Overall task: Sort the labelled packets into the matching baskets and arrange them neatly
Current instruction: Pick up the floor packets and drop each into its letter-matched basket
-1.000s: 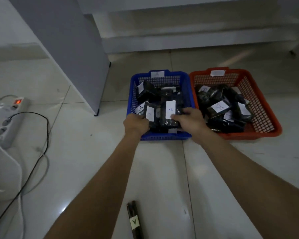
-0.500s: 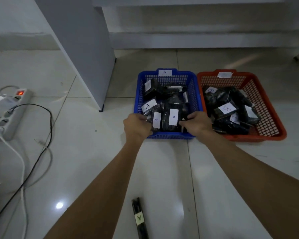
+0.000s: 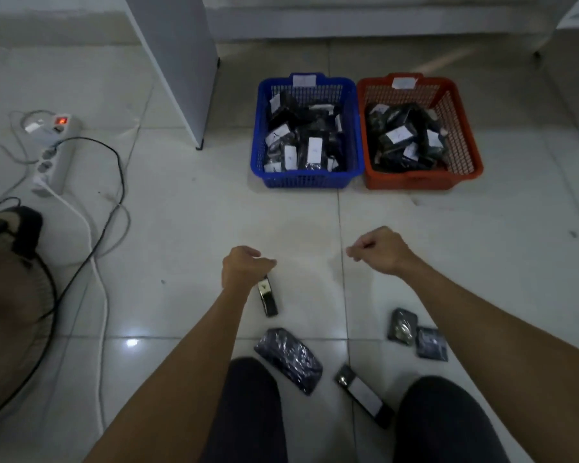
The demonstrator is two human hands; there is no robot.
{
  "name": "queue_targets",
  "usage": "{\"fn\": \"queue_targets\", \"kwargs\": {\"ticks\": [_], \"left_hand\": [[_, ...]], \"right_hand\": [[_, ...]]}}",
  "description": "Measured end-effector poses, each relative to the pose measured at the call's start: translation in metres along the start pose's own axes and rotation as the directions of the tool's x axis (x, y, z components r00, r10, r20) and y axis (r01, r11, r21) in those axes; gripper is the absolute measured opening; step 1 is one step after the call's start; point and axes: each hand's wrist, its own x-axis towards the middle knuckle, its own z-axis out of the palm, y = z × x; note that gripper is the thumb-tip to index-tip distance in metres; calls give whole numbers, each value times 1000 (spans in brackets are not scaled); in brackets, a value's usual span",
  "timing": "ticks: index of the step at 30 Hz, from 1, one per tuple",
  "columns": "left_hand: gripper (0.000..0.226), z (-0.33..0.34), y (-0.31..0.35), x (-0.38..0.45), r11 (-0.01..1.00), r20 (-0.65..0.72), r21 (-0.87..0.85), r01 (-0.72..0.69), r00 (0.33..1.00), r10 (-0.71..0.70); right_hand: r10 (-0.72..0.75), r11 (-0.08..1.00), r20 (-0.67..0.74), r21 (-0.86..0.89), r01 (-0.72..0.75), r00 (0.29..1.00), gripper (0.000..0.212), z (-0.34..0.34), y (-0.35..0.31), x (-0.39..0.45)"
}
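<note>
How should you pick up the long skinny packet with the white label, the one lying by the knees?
Probably pinch the long labelled packet across its narrow width at mid-length, from above. It lies flat on the floor, diagonal, with both long edges clear of the bigger packet beside it.

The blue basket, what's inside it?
The blue basket holds a jumbled heap of black packets with white labels, piled over one another. Lower packets and the basket's floor are covered, and the label letters are too blurry to read.

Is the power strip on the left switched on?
On. The power strip has its rocker switch glowing red at the far end, with cables plugged in.
</note>
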Motion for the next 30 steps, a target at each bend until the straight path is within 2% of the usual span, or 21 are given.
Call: {"fn": "queue_targets", "kwargs": {"ticks": [2, 4, 7, 9, 10, 13, 14, 15, 16, 17, 18, 19, 20, 21, 22, 23, 26, 30], "left_hand": [[43, 12, -25, -13, 994, 18, 94, 62, 998, -64], [52, 23, -43, -23, 988, 29, 102, 113, 993, -116], [49, 40, -58, -29, 987, -29, 106, 121, 993, -118], [38, 46, -58, -32, 985, -66, 119, 123, 991, -116], [29, 48, -56, -33, 986, -77, 125, 111, 992, -102], [8, 49, -49, -41, 989, -72, 127, 77, 995, -68], [5, 51, -49, -42, 993, -57, 99, 62, 997, -56], [6, 52, -48, -43, 997, -30, 51, 52, 998, -51], [8, 54, -47, -44, 999, 7, -6, 33, 999, -33], [13, 56, -44, -46, 995, 56, -93, 35, 998, -30], [18, 57, -41, -49, 976, 118, -210, 52, 993, -28], [24, 58, -35, -54, 940, 188, -331, 82, 982, -19], [29, 60, -29, -61, 891, 254, -442, 106, 967, 11], [30, 61, -22, -69, 850, 298, -515, 109, 953, 58], [29, 61, -14, -79, 820, 323, -564, 99, 940, 109], [26, 62, -8, -87, 799, 337, -596, 80, 928, 158], [22, 61, 2, -105, 769, 336, -639, 6, 901, 272], [20, 58, 6, -115, 754, 364, -657, -22, 866, 343]], "right_hand": [[80, 996, 70, -42, -77, 994, 12, 6, 38, -25], [159, 983, 85, -105, -150, 984, 10, 8, 76, -47], [253, 935, 95, -281, -218, 963, 48, 8, 116, -73], [250, 887, 97, -423, -187, 963, 74, 12, 130, -86], [229, 868, 80, -468, -166, 970, 78, 15, 133, -91], [105, 844, -13, -528, -96, 994, 72, 25, 138, -94], [73, 880, -39, -468, -83, 997, 70, 28, 136, -92], [82, 944, -62, -315, -98, 995, 67, 29, 134, -90], [124, 990, -68, -60, -128, 990, 62, 29, 129, -88], [179, 955, -25, 244, -168, 983, 55, 28, 121, -85], [198, 835, 68, 511, -205, 978, 48, 26, 112, -84], [180, 654, 188, 710, -260, 966, 40, 23, 100, -84], [148, 468, 297, 820, -331, 943, 34, 20, 88, -84], [113, 315, 379, 863, -395, 919, 35, 18, 77, -85], [71, 219, 437, 870, -441, 897, 40, 15, 67, -85], [27, 179, 477, 862, -474, 878, 48, 14, 60, -85], [-51, 229, 547, 821, -523, 836, 66, 12, 45, -82], [2, 315, 585, 769, -556, 811, 76, 9, 33, -80]]}}
